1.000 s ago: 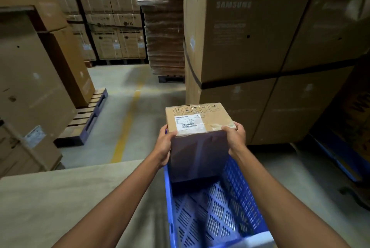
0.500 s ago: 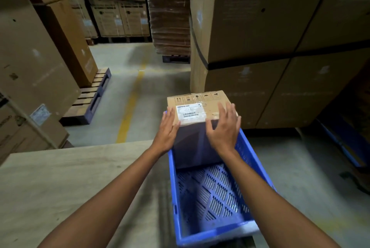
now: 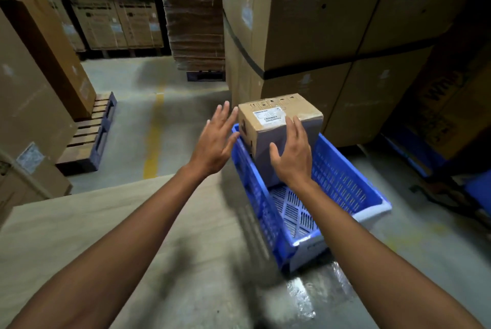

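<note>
Cardboard box [image 3: 279,126] stands in the far end of a blue plastic crate [image 3: 342,169], its top well above the crate's rim and a white barcode label [image 3: 268,115] on the upper face. The crate lies along the right edge of the tabletop [image 3: 127,222], near its far right corner; whether it rests on the tabletop cannot be told.

The left hand [image 3: 215,140] is open with fingers spread, held over the crate's left wall just beside the box's left side. Its fingertips are close to the upper left corner of the box, though contact cannot be made out. The right hand [image 3: 293,154] is also open. Its straight fingers lie flat against the near face of the box and its thumb points out to the left. So the box sits between the two hands, slightly beyond them, and neither hand grips it.

On the floor to the left is a wooden pallet [image 3: 90,137], then a yellow floor line [image 3: 155,129]. Large strapped cartons [image 3: 318,23] rise behind the crate.
</note>
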Demonstrator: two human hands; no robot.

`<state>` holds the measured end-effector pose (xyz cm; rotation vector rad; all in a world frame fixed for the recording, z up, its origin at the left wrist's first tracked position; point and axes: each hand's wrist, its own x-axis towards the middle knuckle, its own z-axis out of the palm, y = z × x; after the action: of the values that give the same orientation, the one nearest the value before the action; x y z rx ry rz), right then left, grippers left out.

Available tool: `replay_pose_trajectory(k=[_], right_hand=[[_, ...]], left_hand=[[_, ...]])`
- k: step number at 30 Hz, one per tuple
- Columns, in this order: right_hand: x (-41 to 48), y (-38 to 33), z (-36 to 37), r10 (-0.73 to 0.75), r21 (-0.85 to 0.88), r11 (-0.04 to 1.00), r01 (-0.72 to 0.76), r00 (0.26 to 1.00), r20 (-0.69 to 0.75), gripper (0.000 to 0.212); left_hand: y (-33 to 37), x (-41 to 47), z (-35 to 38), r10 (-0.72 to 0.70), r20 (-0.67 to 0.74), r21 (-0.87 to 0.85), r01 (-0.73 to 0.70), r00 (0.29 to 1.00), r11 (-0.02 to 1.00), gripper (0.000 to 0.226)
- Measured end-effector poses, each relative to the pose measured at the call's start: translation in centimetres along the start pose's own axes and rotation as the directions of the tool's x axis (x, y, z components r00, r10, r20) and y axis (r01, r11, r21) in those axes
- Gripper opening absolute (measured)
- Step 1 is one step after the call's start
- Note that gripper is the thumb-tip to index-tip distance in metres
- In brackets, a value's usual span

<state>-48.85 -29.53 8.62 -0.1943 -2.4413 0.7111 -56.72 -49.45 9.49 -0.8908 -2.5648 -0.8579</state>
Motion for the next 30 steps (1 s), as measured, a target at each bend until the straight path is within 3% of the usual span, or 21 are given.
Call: replay_pose_trajectory(k=[11,19,24,30], right_hand=[[-16.5,-8.3,-6.7,0.116,-0.111,0.982,-0.154,0.95,-0.291,0.077],[-26.7,-5.3,-17.4,0.246,-0.215,0.899,-0.382,0.846,-0.473,0.082],[-34.4,-0.5,-25.6,0.351,-0.251,0.775,-0.58,0.726,-0.592,0.08],[-44.9,7.5,-34.9,0.517,-0.164,0.578,-0.799,0.514,-0.685,0.075]], left_hand=[[6.8,-11.6,-3.4,0.313,0.072,-0.14,-0.301,0.947,0.943,0.062],[20.9,-16.4,1.6,0.582,0.13,-0.33,-0.518,0.803,0.789,0.064],[31.8,-19.6,7.2,0.722,0.137,-0.48,-0.591,0.679,0.648,0.062],[45.1,-25.6,15.6,0.767,0.226,-0.654,-0.49,0.6,0.576,0.06]])
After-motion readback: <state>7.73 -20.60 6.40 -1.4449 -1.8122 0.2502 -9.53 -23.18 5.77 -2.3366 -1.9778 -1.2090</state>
